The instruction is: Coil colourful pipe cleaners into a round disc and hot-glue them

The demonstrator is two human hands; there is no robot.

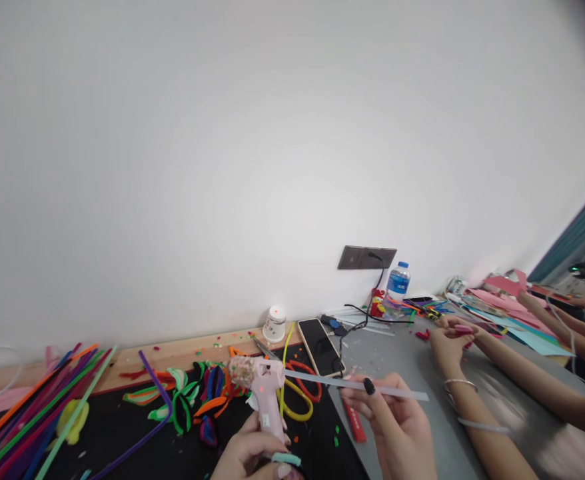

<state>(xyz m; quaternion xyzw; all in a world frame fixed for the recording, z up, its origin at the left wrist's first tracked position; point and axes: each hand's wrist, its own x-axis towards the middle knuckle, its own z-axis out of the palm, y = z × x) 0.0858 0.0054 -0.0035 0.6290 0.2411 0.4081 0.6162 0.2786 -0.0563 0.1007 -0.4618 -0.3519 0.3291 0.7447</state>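
Note:
A pale pink hot glue gun [269, 393] is held by its handle in my left hand [252, 450], its nozzle end crusted and pointing left. A short teal fuzzy piece [286, 459] is also at the fingers of that hand. Between the thumb and fingers of my right hand [397, 420] is a long translucent glue stick [317, 379]. Its left end meets the rear of the gun; how far it sits inside cannot be seen. Beneath and behind the gun lie scissors [300, 407] with yellow and red handles.
Bundled pipe cleaners [37, 413] and bent pipe-cleaner shapes [180, 397] lie to the left. A phone [321, 348], paper cup [274, 325], red box cutter [355, 420] and water bottle [398, 283] are nearby. A black cord [377, 287] runs from the wall socket. A co-worker's hands [452, 340] work at right.

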